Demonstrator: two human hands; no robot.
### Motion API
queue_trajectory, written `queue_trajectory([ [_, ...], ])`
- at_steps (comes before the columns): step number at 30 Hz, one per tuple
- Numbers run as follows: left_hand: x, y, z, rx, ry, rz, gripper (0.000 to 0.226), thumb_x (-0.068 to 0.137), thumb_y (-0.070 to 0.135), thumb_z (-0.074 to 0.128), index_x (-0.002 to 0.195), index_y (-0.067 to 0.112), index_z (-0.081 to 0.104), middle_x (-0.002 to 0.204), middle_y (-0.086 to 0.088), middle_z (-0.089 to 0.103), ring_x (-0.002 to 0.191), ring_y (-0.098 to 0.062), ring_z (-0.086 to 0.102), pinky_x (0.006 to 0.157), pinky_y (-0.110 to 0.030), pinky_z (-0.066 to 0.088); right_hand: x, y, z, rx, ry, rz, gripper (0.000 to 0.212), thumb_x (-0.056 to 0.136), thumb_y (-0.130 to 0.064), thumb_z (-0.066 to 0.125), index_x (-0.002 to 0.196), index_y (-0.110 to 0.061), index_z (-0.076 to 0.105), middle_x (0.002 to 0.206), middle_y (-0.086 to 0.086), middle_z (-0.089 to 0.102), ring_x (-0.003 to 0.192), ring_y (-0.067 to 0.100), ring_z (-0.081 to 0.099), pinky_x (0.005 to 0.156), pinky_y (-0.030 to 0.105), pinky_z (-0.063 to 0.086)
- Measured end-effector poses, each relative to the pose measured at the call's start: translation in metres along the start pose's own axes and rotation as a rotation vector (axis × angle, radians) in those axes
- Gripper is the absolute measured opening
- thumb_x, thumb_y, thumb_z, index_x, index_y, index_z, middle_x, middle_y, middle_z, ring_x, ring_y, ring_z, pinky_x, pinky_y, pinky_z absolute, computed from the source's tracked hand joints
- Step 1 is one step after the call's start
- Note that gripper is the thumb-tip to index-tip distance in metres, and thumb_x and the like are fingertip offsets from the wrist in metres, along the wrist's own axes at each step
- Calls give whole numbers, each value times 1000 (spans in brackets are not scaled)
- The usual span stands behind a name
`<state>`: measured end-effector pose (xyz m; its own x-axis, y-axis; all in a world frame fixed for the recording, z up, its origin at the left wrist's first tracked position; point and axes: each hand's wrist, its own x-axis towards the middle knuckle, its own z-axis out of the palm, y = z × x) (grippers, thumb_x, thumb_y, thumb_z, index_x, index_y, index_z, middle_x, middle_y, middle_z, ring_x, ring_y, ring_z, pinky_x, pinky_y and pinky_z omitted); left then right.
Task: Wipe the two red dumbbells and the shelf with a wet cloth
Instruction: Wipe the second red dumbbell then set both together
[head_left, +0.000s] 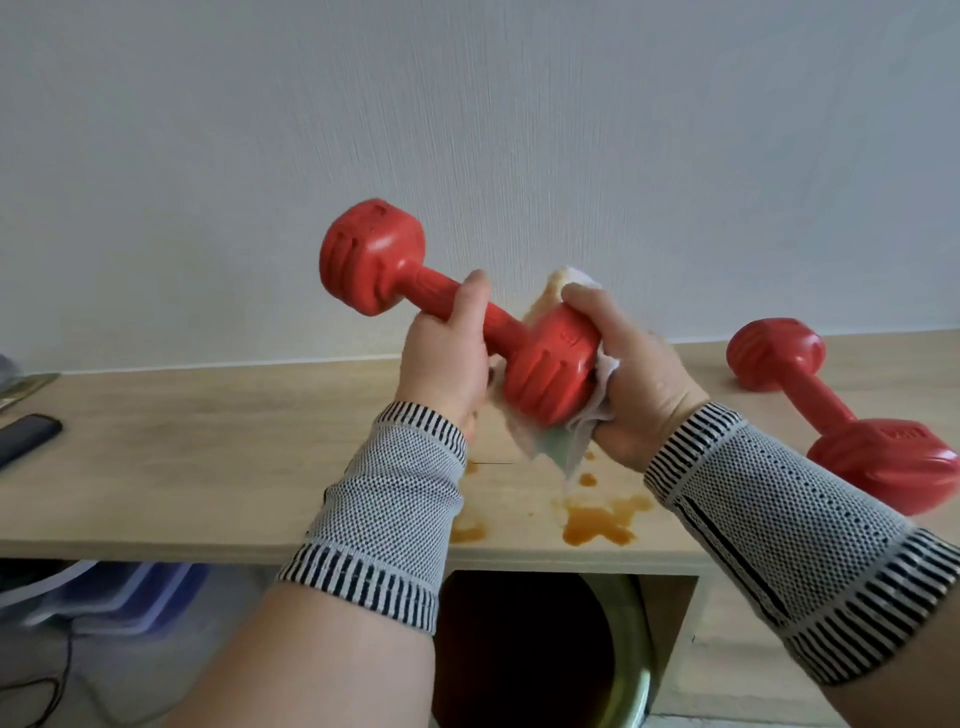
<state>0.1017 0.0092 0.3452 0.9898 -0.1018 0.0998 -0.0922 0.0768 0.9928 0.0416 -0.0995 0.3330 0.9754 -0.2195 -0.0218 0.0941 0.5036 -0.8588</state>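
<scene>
Red plastic marks the two dumbbells in view. One, the held dumbbell (447, 312), is raised above the shelf (208, 467), tilted with its far head up to the left and its near head low to the right. The left hand (447, 358) has its grip closed round the handle. The right hand (628, 374) has its grip closed round the near head, with one white cloth (582, 431) pressed between palm and dumbbell; the cloth shows above the fingers and hangs below the head. The second dumbbell (831, 415) lies on the shelf to the right, well apart from both hands. Several orange-brown spill patches (597, 525) sit on the light wooden shelf near its front edge, beneath the cloth. Two striped knitted wrist bands (384, 514) cover the wrists. One dark flat object (26, 436) lies at the shelf's left end.
</scene>
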Motion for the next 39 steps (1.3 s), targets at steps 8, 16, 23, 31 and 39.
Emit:
queue_trajectory([
  [8, 13, -10, -6, -406, -56, -472, 21, 91, 26, 60, 102, 8, 65, 96, -11, 69, 89, -27, 70, 71, -34, 59, -8, 19, 1, -1035, 37, -862, 28, 76, -48, 62, 79, -20, 68, 86, -3, 61, 76, 11, 62, 67, 25, 49],
  [16, 5, -18, -3, -458, 56, -317, 42, 84, 34, 70, 51, 17, 51, 47, 3, 48, 47, -18, 52, 63, -32, 49, -4, 25, 2, -1164, 36, -750, 21, 82, -39, 56, 79, -20, 64, 84, -4, 60, 74, 12, 57, 69, 28, 48],
  [23, -1, -15, 7, -441, -15, -75, 46, 82, 11, 66, 40, 21, 52, 47, 2, 47, 45, -14, 47, 63, -31, 43, 3, 6, -11, -145, -68, 279, 37, 92, -33, 43, 59, -17, 46, 43, -2, 41, 31, 11, 37, 33, 15, 27],
  [31, 3, -2, 0, -130, 30, 160, 20, 66, 39, 63, 61, 20, 60, 58, 2, 57, 58, -16, 53, 60, -32, 44, -4, 2, -8, 58, -318, 353, 26, 81, -35, 51, 63, -18, 54, 47, -3, 43, 32, 4, 23, 40, 14, 5],
  [39, 0, -7, 6, -316, -46, -218, 30, 97, 31, 53, 77, 8, 57, 66, -6, 61, 67, -24, 61, 73, -42, 51, -8, 10, -2, -797, 184, -463, 54, 73, -27, 75, 118, -19, 47, 94, 1, 66, 75, 12, 67, 67, 34, 57],
])
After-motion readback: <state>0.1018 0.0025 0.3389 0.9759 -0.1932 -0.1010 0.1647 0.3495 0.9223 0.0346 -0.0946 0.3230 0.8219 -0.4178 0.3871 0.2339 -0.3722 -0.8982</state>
